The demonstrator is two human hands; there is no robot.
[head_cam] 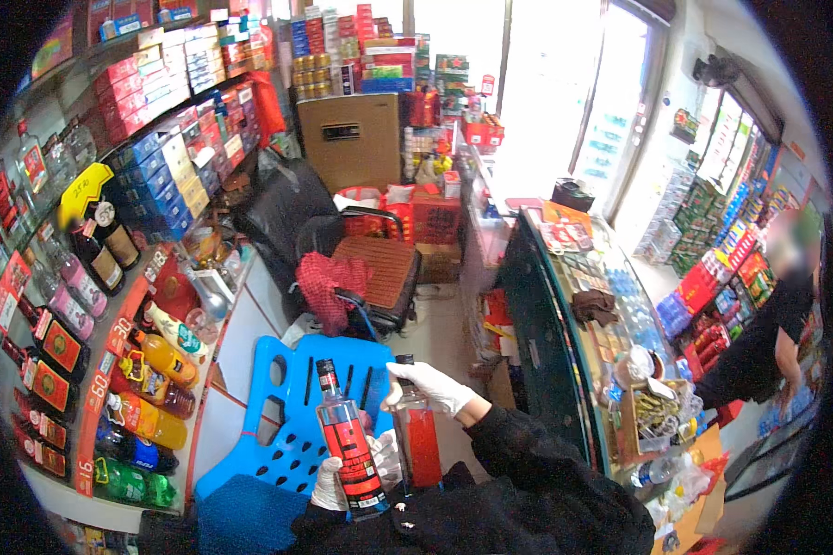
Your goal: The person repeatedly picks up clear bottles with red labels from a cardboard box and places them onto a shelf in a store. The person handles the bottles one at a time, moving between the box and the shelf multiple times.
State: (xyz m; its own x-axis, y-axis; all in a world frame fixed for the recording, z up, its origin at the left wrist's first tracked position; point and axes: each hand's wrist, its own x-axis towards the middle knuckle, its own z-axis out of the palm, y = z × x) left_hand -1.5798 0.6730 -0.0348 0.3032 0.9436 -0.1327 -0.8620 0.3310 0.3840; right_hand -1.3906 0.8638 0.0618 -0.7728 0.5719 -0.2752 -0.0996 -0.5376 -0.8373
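Observation:
Both my hands wear white gloves. My left hand (330, 483) grips the lower part of a clear glass bottle with a red and black label (348, 444), tilted slightly, its black cap up. Beside it on the right is a second bottle with a red label (418, 437). My right hand (439, 387) is closed around the neck of this second bottle, near its dark cap. More white glove fabric shows between the two bottles. The bottles are above my lap, in front of a blue plastic chair (286, 388). The bottles' lower ends are partly against my dark clothing.
Shelves with drink bottles (154, 420) curve along the left. A black office chair (281, 208) with a red cloth stands ahead. On the right is a glass counter (600, 305) bearing a wooden tray (625, 423). Beyond it, a person in black (750, 340) stands by stocked shelves.

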